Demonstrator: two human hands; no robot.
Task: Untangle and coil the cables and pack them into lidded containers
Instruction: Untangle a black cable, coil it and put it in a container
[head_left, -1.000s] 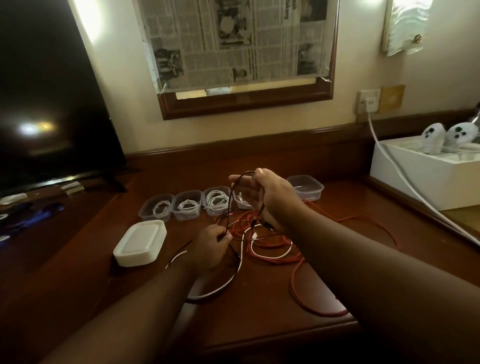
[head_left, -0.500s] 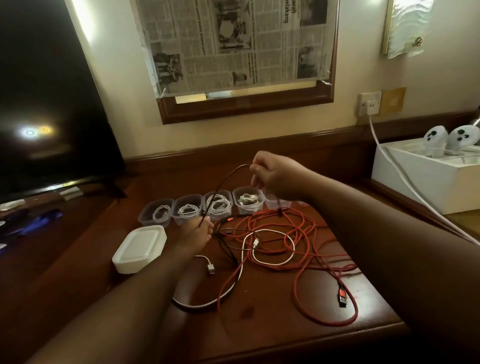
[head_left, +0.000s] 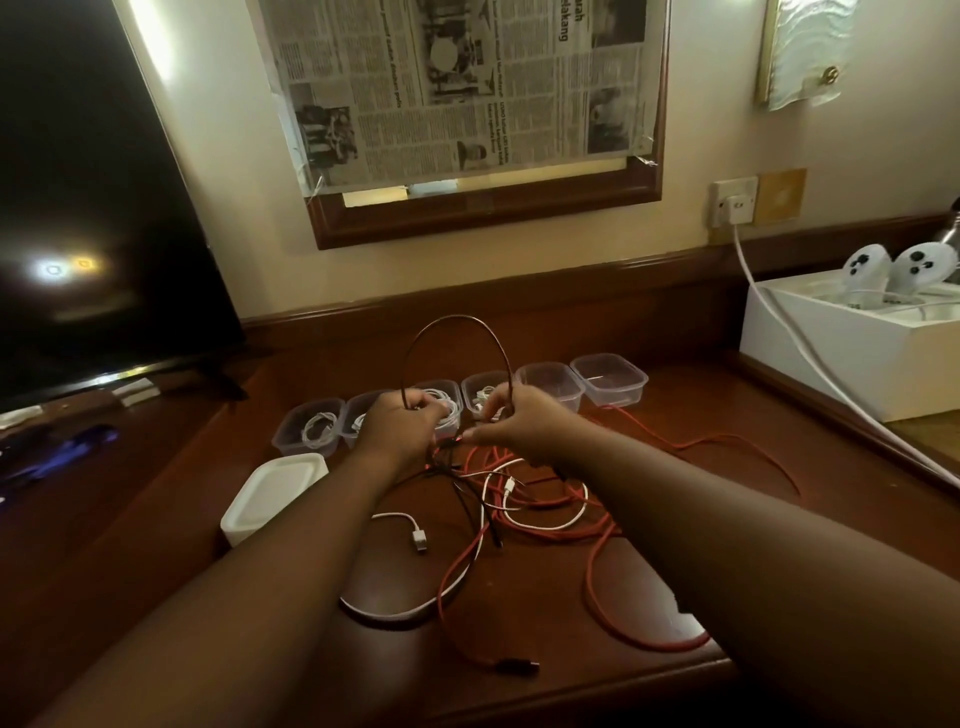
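Dark polished wooden desk (head_left: 519, 686) against a cream wall, seen from above. Both bare hands work at its middle. The left hand (head_left: 400, 431) and the right hand (head_left: 524, 423) each pinch one end of a loop of thin black cable (head_left: 457, 325), which arches up and away between them. Below and nearer than the hands lies the tangle: a long red cable (head_left: 597, 587), a white cable (head_left: 545, 522) and more black strands, crossing each other. Just beyond the hands stand 6 clear plastic containers (head_left: 610, 379) in a row; the 4 leftward ones hold coiled white cables, the 2 beyond the right hand look empty. Left of the left hand sits a stack of white lids (head_left: 275, 493). To coil well, each loop should probably match this one in size, drawing slack gently so red strands do not snag.
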